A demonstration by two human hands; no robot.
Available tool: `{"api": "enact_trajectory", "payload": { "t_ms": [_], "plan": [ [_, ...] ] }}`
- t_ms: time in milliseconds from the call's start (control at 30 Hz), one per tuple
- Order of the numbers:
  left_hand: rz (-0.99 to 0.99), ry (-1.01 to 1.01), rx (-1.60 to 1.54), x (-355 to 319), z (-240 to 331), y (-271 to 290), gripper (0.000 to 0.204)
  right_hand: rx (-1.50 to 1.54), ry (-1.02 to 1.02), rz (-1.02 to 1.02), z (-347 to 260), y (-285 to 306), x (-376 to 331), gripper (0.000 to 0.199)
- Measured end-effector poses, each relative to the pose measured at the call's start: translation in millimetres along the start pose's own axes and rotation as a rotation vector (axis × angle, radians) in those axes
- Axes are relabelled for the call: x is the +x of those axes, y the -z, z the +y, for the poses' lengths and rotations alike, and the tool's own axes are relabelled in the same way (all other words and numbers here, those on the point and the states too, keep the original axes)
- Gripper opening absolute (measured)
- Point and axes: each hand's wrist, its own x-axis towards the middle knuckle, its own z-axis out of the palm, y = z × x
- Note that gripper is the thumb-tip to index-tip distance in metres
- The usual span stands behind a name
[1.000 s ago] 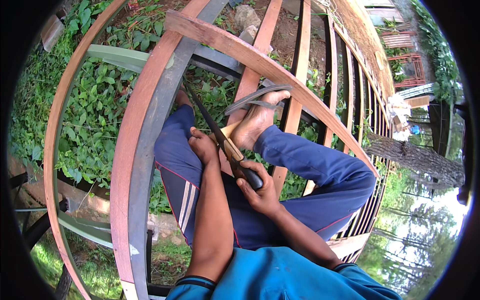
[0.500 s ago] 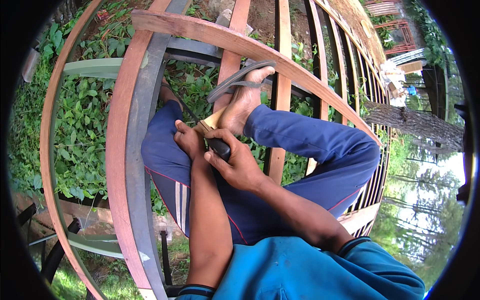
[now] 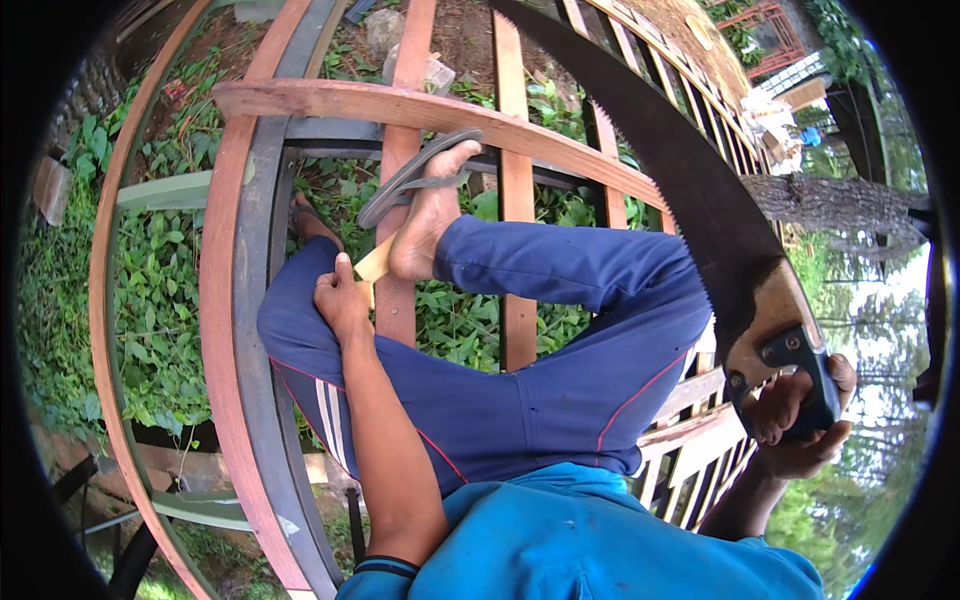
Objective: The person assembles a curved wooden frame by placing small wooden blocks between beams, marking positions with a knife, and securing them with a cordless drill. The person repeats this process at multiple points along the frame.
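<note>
My right hand (image 3: 812,450) is raised at the far right, its fingers wrapped round the dark handle of a handsaw (image 3: 690,190). The long dark blade, toothed along its left edge, curves up toward the top of the view, well apart from the wood. Lower left, my left hand (image 3: 345,300) grips a small pale piece of wood (image 3: 374,264), fingers mostly hidden behind it. The heel of my sandalled foot (image 3: 425,235) rests beside that piece, over a reddish-brown slat (image 3: 396,310).
Below me spreads a frame of wooden slats (image 3: 517,200) and dark metal bars (image 3: 262,250), with green plants (image 3: 165,330) under it. A curved board (image 3: 330,98) crosses ahead of my foot. A tree trunk (image 3: 850,205) lies to the right.
The saw has swung from the wood beside my foot up to the far right in my right hand. My left hand stays at the pale wood piece. The whole view has shifted slightly.
</note>
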Motion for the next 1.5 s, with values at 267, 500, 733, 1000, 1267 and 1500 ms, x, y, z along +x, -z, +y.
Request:
{"api": "enact_trajectory", "payload": {
  "t_ms": [267,500,733,1000,1267,1500],
  "plan": [
    [-0.421,0.049,-0.004,39.6,-20.0,13.3,0.029,-0.943,0.008,0.422,-11.0,142.7,-98.4,0.047],
    [-0.072,-0.295,0.062,10.1,-14.2,-8.6,0.034,-1.407,-0.314,0.593,112.1,261.4,-194.8,0.041],
    [0.243,-0.383,0.12,-39.5,78.8,61.4,0.043,-1.382,-0.536,0.448,248.4,311.4,-265.8,0.053],
    [-0.245,-0.707,-0.062,-238.7,213.0,63.7,0.028,-1.12,-0.84,0.852,203.4,288.2,-181.5,0.069],
    [-1.063,-0.67,0.262,-374.1,139.3,-84.0,0.031,-0.388,0.042,-0.213,92.8,127.5,-53.2,0.072],
    [-1.022,-0.461,0.034,-372.0,110.1,-69.6,0.062,-0.399,-0.154,-0.156,99.5,117.9,-52.7,0.057]
  ]
}}
